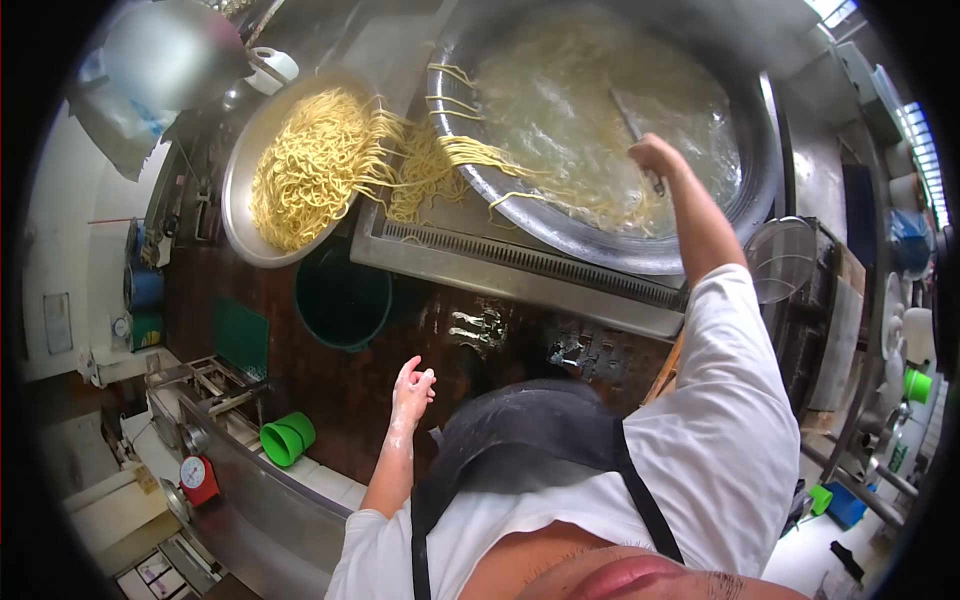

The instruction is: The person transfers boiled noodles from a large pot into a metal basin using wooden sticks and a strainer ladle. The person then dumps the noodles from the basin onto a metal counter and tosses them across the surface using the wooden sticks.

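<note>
My right hand [655, 158] is wrapped round a long thin stick [625, 112], held over a large metal pot [610, 262] of steaming, bubbling water. The stick's far end reaches into the water. Yellow noodles [600, 212] float near the pot's front side, and several strands hang over its left rim. At waist height, away from the pot, my left hand [412, 386] holds nothing, its fingers loosely bent and apart, with white powder on hand and forearm. Left of the pot, a tilted metal basin [236, 205] holds a heap of noodles [308, 170], some spilling onto the stove top [470, 225].
Another person [170, 60] stands beyond the basin. Below it is a dark green bucket [345, 300]. A round wire strainer [782, 262] is right of the pot. A green cup [287, 440] and red scale [198, 480] are at left. The floor [440, 340] looks wet.
</note>
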{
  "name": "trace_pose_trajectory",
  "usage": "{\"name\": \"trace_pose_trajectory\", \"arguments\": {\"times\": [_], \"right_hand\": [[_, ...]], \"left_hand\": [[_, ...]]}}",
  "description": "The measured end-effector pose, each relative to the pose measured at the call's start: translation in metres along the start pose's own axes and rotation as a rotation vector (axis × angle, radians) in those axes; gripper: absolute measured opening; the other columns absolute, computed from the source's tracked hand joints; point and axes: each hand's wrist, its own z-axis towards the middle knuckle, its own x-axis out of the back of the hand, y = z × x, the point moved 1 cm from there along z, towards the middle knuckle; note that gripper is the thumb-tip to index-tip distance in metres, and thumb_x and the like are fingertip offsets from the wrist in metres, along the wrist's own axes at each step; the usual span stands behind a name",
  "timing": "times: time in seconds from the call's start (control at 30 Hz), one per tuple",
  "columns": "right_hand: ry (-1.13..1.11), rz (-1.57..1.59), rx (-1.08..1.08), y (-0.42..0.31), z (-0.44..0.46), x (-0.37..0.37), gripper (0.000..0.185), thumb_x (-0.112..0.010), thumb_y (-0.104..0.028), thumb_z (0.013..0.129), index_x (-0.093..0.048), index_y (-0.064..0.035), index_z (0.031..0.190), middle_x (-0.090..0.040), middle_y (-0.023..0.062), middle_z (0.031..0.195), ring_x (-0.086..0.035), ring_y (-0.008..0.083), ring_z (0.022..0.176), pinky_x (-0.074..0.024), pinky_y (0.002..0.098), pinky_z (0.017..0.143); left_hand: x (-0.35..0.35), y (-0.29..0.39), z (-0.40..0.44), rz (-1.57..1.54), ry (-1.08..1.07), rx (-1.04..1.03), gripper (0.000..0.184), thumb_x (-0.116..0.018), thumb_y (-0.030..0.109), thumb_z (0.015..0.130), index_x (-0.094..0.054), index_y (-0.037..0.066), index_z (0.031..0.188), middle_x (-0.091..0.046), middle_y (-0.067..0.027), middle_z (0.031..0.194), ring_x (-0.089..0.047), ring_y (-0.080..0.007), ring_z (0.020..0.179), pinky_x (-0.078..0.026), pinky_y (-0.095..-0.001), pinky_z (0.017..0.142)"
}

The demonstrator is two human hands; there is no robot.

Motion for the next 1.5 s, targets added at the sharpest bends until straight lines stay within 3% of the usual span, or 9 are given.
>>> {"name": "trace_pose_trajectory", "arguments": {"times": [0.1,0.2,0.3,0.47,0.77,0.97,1.03,1.33,1.5], "right_hand": [[0.177,1.504,-0.494,-0.107,-0.024,0.065,0.006,-0.062,-0.009,0.087,-0.061,-0.0086,0.082,-0.056,-0.0015,0.065,-0.055,0.0107,0.054,-0.0425,0.0318,0.043],[0.268,2.022,-0.659,-0.198,-0.049,0.125,0.008,-0.062,-0.008,0.089,-0.056,-0.0097,0.083,-0.050,-0.0026,0.062,-0.051,0.0093,0.050,-0.0395,0.0304,0.040],[0.062,2.857,-0.095,-0.249,-0.035,0.096,0.021,-0.043,-0.025,0.100,-0.048,-0.0123,0.084,-0.044,-0.0039,0.060,-0.047,0.0143,0.046,-0.0407,0.0332,0.040],[0.068,2.985,-0.007,-0.319,-0.037,0.161,0.026,-0.039,-0.032,0.099,-0.048,-0.0145,0.082,-0.046,-0.0042,0.061,-0.047,0.0144,0.045,-0.0416,0.0322,0.040],[0.460,1.357,-0.370,-0.399,-0.023,0.324,0.033,-0.049,-0.007,0.088,-0.050,0.0114,0.115,-0.067,0.0312,0.096,-0.068,0.0456,0.089,-0.0553,0.0511,0.075],[0.506,1.041,-0.481,-0.338,-0.055,0.283,0.021,-0.043,-0.008,0.096,-0.052,0.0047,0.109,-0.068,0.0253,0.087,-0.070,0.0405,0.083,-0.0558,0.0514,0.070],[0.922,0.886,-0.653,-0.297,-0.070,0.196,0.031,-0.041,-0.023,0.101,-0.060,0.0012,0.103,-0.069,0.0230,0.089,-0.068,0.0400,0.078,-0.0533,0.0530,0.068],[0.374,0.585,-1.345,-0.063,-0.268,0.099,0.035,-0.032,-0.015,0.097,-0.052,0.0057,0.117,-0.065,0.0321,0.112,-0.063,0.0436,0.109,-0.0506,0.0521,0.093],[0.076,0.555,-1.222,-0.038,-0.301,0.022,0.032,-0.041,-0.006,0.092,-0.063,0.0045,0.113,-0.066,0.0294,0.111,-0.065,0.0413,0.109,-0.0528,0.0484,0.092]], "left_hand": [[-0.010,0.018,0.008,0.045,-0.043,-0.045,0.060,-0.064,0.018,0.092,-0.040,0.001,0.144,-0.062,-0.0029,0.080,-0.055,-0.0071,0.059,-0.047,-0.0228,0.052],[-0.018,0.036,0.022,0.092,-0.077,-0.113,0.061,-0.065,0.020,0.092,-0.040,0.001,0.144,-0.060,-0.0022,0.079,-0.054,-0.0078,0.059,-0.047,-0.0243,0.053],[-0.026,0.056,0.028,0.131,-0.101,-0.152,0.061,-0.065,0.021,0.092,-0.040,0.001,0.144,-0.061,-0.0021,0.080,-0.055,-0.0079,0.060,-0.048,-0.0243,0.053],[-0.037,0.076,0.029,0.146,-0.131,-0.216,0.061,-0.066,0.021,0.092,-0.041,0.003,0.144,-0.063,-0.0023,0.082,-0.056,-0.0084,0.061,-0.048,-0.0255,0.055],[-0.061,0.096,0.020,0.120,-0.190,-0.192,0.062,-0.068,0.020,0.092,-0.039,0.005,0.145,-0.060,-0.0017,0.082,-0.054,-0.0072,0.060,-0.047,-0.0242,0.053],[-0.058,0.110,-0.003,0.189,-0.128,-0.239,0.061,-0.066,0.017,0.092,-0.039,0.004,0.146,-0.059,-0.0021,0.082,-0.055,-0.0085,0.061,-0.048,-0.0260,0.055],[-0.053,0.104,-0.004,0.171,-0.123,-0.231,0.061,-0.066,0.017,0.092,-0.040,0.003,0.145,-0.060,-0.0024,0.083,-0.056,-0.0088,0.062,-0.048,-0.0261,0.056],[-0.041,0.077,0.006,0.218,-0.123,-0.211,0.061,-0.068,0.020,0.091,-0.042,0.003,0.144,-0.060,-0.0023,0.084,-0.057,-0.0093,0.064,-0.050,-0.0259,0.058],[-0.042,0.082,0.014,0.196,-0.171,-0.241,0.060,-0.065,0.019,0.092,-0.042,0.002,0.144,-0.058,-0.0012,0.083,-0.056,-0.0076,0.063,-0.049,-0.0250,0.058]]}}
